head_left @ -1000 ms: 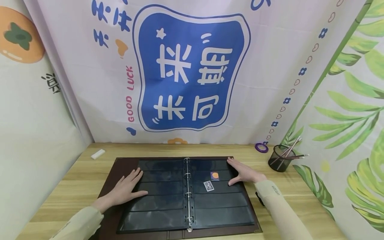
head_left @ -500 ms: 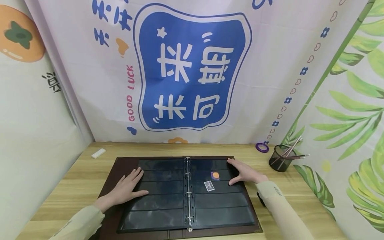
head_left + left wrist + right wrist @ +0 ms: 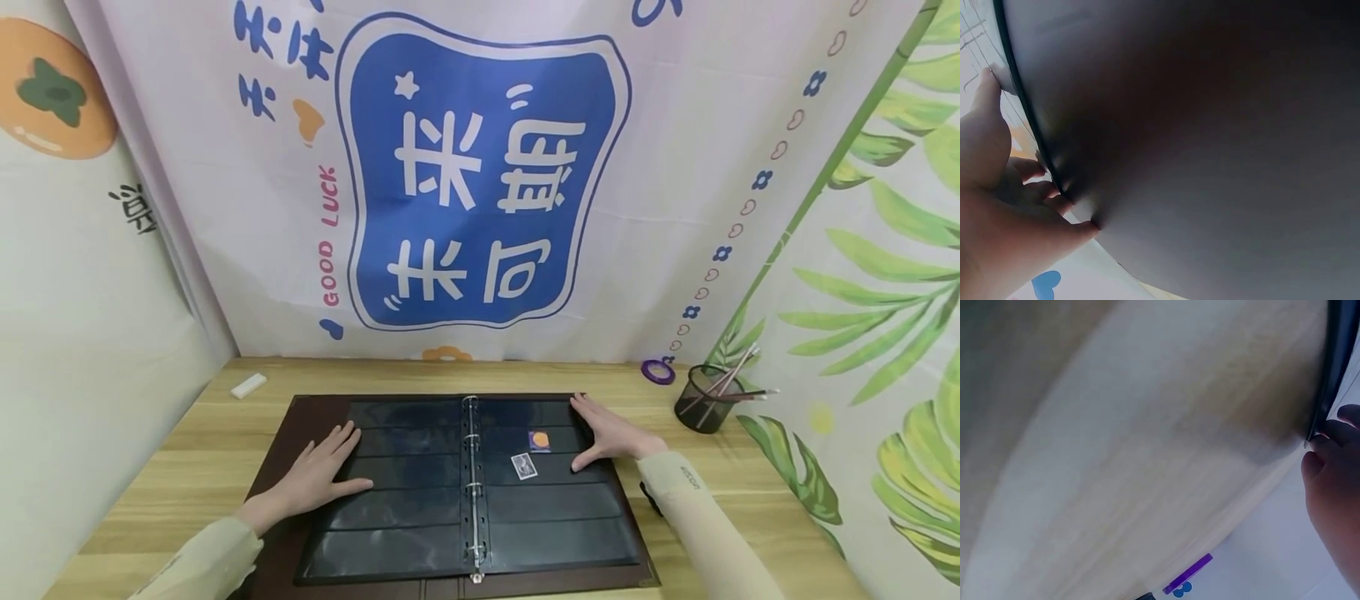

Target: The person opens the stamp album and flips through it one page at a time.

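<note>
A dark brown ring binder (image 3: 318, 408) lies spread on the desk, its black pocket pages (image 3: 405, 504) on both sides of a metal ring spine (image 3: 474, 500). My left hand (image 3: 311, 479) rests with spread fingers on the left page's outer edge. Across the binder, the right hand (image 3: 609, 433) lies on the right page's outer edge, thumb apart from the fingers. Two small stamps sit on the right page: one purple and orange (image 3: 539, 441), one grey with a white border (image 3: 524, 466). In the wrist views the left fingertips (image 3: 1094, 226) touch the cover, and the right hand (image 3: 1338, 481) is at the binder's edge.
A white eraser-like block (image 3: 248, 385) lies at the back left of the wooden desk (image 3: 172, 450). At the back right are a purple tape roll (image 3: 657, 372) and a black mesh cup (image 3: 703, 408) of pencils. Printed cloth (image 3: 285, 250) hangs behind the desk.
</note>
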`<state>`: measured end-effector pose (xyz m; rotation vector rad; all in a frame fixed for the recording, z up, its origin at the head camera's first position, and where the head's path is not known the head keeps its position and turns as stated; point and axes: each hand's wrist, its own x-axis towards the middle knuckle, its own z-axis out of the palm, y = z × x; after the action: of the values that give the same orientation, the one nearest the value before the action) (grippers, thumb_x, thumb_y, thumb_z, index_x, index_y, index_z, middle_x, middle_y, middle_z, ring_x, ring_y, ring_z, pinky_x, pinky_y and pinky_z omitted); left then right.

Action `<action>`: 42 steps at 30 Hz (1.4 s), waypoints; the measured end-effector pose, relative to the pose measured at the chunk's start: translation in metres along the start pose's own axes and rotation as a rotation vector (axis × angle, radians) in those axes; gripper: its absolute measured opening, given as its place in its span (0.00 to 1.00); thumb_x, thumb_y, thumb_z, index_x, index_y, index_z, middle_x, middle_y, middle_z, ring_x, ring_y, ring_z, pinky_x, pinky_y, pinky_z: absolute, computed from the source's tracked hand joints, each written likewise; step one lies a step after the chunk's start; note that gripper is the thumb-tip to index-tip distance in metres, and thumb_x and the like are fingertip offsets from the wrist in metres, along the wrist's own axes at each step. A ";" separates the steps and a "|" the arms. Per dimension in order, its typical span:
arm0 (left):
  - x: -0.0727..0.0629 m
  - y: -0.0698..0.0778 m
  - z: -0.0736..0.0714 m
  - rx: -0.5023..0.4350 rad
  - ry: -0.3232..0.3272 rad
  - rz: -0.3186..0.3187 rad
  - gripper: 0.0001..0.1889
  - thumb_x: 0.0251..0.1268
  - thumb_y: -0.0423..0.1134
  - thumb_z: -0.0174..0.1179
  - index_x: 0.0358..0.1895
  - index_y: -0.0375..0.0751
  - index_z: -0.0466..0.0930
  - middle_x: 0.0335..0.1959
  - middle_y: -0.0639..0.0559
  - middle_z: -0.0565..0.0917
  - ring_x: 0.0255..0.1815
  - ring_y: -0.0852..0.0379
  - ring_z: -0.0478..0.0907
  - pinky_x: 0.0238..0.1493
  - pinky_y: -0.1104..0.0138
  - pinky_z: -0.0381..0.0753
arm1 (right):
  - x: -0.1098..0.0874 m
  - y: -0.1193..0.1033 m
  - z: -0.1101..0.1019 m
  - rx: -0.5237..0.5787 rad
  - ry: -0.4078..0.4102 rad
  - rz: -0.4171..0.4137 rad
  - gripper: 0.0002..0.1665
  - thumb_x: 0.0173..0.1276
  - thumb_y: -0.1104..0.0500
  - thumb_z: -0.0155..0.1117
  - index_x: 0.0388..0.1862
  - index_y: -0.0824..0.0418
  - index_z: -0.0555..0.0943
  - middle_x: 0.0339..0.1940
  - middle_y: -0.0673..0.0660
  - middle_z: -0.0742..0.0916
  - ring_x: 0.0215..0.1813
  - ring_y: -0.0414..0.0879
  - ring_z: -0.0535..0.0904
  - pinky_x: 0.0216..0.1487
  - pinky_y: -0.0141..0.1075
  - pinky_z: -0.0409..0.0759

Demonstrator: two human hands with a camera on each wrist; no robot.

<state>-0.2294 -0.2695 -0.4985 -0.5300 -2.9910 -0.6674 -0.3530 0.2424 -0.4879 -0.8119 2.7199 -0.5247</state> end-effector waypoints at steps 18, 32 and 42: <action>0.001 -0.004 0.006 0.012 0.006 -0.018 0.51 0.59 0.67 0.61 0.74 0.29 0.60 0.77 0.29 0.58 0.77 0.28 0.54 0.68 0.27 0.51 | -0.009 -0.005 -0.003 -0.008 0.107 -0.037 0.75 0.42 0.33 0.81 0.80 0.66 0.53 0.75 0.72 0.67 0.75 0.69 0.63 0.72 0.63 0.63; 0.002 -0.008 0.008 0.029 0.013 -0.012 0.51 0.59 0.66 0.61 0.74 0.29 0.60 0.77 0.29 0.58 0.77 0.28 0.54 0.68 0.27 0.52 | -0.018 -0.014 -0.016 0.266 0.180 0.060 0.55 0.66 0.47 0.70 0.79 0.69 0.51 0.77 0.73 0.63 0.62 0.66 0.78 0.58 0.55 0.80; 0.002 -0.009 0.008 0.029 0.019 -0.007 0.51 0.59 0.66 0.61 0.74 0.28 0.60 0.77 0.29 0.58 0.77 0.28 0.55 0.68 0.27 0.53 | -0.025 -0.010 -0.016 0.507 0.142 0.208 0.18 0.68 0.58 0.67 0.44 0.73 0.76 0.26 0.55 0.82 0.25 0.41 0.79 0.30 0.35 0.83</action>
<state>-0.2342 -0.2726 -0.5094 -0.5082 -2.9813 -0.6244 -0.3339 0.2532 -0.4659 -0.3675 2.5643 -1.1911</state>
